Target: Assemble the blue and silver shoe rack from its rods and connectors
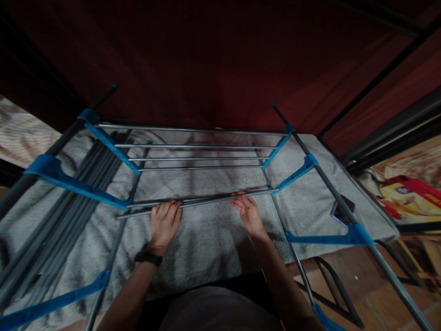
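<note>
A rack frame of grey metal tubes and blue plastic brackets (86, 188) stands in front of me. My left hand (166, 224), wearing a dark wristband (148, 259), is closed around a thin metal tube (203, 201). The tube's left end lies free, just short of the left bracket; its right end meets the right blue bracket (292, 178). Another thin tube runs close behind it, partly hidden. With the palm turned up, my right hand (250, 214) holds the same tube between its fingers, nearer the right end.
Several crossbars (200, 146) span the far tier. A bundle of grey tubes (65, 216) lies at left on the grey blanket (206, 243). A phone (343, 210) rests at right. Beyond are a red and yellow package (413, 197), a black metal frame (339, 294) and a dark red curtain (206, 59).
</note>
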`<state>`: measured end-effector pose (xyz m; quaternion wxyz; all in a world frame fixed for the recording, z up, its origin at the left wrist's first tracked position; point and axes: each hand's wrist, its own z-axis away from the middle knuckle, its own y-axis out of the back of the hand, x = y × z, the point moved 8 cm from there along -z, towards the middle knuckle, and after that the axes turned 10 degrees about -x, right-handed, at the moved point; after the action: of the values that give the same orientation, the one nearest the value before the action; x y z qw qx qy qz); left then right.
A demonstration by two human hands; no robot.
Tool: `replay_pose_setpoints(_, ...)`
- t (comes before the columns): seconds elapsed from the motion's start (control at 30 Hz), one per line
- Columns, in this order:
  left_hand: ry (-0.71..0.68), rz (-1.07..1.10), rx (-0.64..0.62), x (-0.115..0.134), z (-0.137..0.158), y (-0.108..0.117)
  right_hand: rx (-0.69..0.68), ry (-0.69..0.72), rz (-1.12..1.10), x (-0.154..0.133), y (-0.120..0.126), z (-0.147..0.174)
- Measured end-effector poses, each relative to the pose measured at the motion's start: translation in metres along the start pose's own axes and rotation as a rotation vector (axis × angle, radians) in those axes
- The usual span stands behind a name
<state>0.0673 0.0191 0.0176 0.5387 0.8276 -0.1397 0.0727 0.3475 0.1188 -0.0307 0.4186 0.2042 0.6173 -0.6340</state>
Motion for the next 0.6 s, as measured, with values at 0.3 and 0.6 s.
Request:
replay_pose_setpoints(0.3,-0.003,-0.007,0.001,0.0005,-0.0001,0.0009,0.008,0.002,-0.003,-0.0017,-0.0007,0.0018)
replay_pose_setpoints(0.6,-0.007,-0.02,0.026,-0.0002,0.0024,0.0012,0.006,-0.009,0.01,-0.0024,-0.0019,0.0033)
